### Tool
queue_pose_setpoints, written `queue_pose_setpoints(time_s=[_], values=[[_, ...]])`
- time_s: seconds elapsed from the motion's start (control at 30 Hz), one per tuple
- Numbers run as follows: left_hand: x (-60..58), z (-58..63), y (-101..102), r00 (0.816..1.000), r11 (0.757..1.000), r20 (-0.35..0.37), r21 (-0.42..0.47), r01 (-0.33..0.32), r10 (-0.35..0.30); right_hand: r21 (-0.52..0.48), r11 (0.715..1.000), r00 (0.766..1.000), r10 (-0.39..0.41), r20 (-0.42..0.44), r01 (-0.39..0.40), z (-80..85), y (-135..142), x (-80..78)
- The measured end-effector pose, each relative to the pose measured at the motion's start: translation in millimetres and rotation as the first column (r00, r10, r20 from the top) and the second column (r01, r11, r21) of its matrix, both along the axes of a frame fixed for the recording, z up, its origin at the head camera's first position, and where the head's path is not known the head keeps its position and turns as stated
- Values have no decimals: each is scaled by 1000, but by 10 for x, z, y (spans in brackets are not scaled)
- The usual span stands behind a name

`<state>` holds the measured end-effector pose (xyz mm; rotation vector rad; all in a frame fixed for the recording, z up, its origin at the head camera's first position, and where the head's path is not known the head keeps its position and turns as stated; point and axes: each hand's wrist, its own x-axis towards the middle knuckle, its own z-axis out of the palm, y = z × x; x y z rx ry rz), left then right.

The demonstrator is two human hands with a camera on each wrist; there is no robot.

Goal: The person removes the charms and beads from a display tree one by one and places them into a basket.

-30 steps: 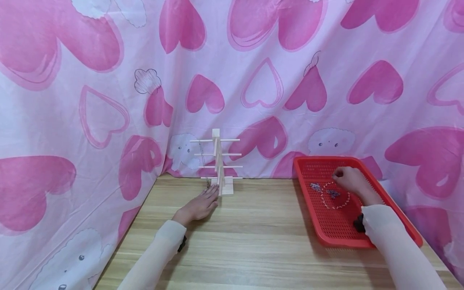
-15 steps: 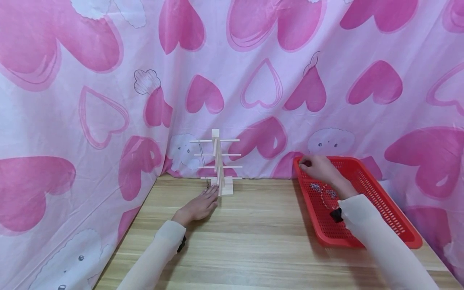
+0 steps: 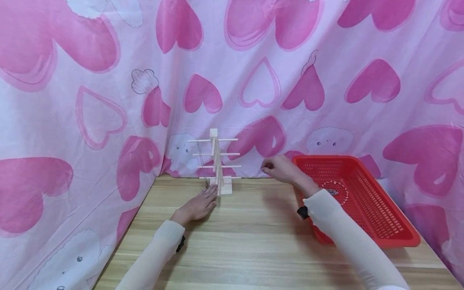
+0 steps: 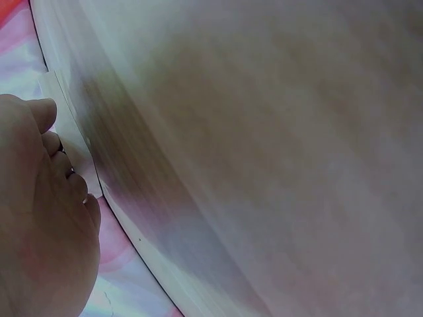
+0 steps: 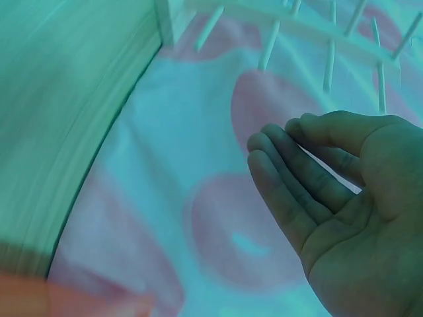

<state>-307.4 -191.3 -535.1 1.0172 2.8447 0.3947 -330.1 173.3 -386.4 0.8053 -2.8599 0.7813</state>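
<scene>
Your sleeves (image 3: 154, 257) cream, wrist cameras (image 3: 302, 212) black. Your basket (image 3: 373, 205) bright red, beads (image 3: 348, 194) whitish. Rack (image 3: 217, 165) pale wood tone. Table (image 3: 235, 233) light brown, streaked grain. Curtain (image 3: 226, 72) pale pink, darker pink hearts, some outlined, white cartoon figures.

No text, label, brand, number or sign can be read in any view.

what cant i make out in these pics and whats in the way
Whether the right hand holds anything thin: right wrist view, its own fingers hide it.
Front left corner of the stand: head view, behind the left hand.
Left part of the basket: head view, behind the right sleeve.
Table grain: left wrist view, blurred.
</scene>
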Motion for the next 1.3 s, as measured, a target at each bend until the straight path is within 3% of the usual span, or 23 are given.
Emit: queue_pose_setpoints(time_s=[0.13,0.37,0.47,0.7,0.83,1.07,1.3], values=[[-52,-65,-35,1000,999,0,-42,-9,9,16,997,997,73,5,-74,-62,-268,-15],[-102,-126,-64,1000,998,8,-58,-18,18,30,992,992,123,19,-124,-297,-671,9],[-93,-122,-59,1000,999,9,-42,-9,9,17,989,989,149,18,-149,-462,-797,19],[-31,-19,-25,999,1000,26,-21,-19,19,6,989,980,148,130,-150,-830,-1028,67],[-33,-28,-23,999,999,25,-35,-28,28,14,985,977,166,135,-169,-998,-1131,127],[9,30,-2,1000,1000,4,-1,-16,16,143,972,982,178,59,-184,-1196,-1186,183],[6,11,-3,1000,1000,-6,13,-1,1,194,969,986,137,98,-154,-1308,-1173,159]])
